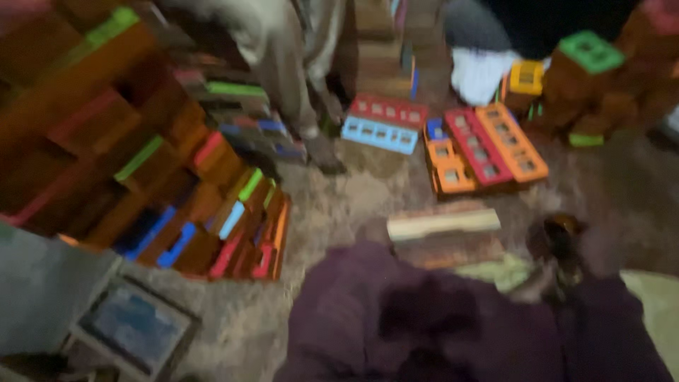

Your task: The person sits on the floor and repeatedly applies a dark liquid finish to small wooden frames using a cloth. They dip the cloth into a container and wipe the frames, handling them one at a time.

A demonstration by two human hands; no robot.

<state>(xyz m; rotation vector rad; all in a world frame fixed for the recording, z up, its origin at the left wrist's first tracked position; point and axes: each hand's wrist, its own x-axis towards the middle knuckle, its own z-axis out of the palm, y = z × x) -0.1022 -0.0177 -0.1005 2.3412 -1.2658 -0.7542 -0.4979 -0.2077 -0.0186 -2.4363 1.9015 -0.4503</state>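
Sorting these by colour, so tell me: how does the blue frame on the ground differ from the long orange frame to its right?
The blue frame is light blue and lies almost crosswise; the orange frame is orange and runs slantwise away from the camera. The blue frame touches a red frame at its far edge; the orange frame lies alongside another red one. Both lie flat and have a row of small window-like openings.

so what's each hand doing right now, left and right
Left hand: not in view; only the purple sleeve shows.
Right hand: too blurred to tell if it is open or closed, near a pale wooden block.

Blurred dirt floor, stacked brick moulds [141, 163], flat orange moulds [495, 145] (coloured frames), purple cloth [424, 325]
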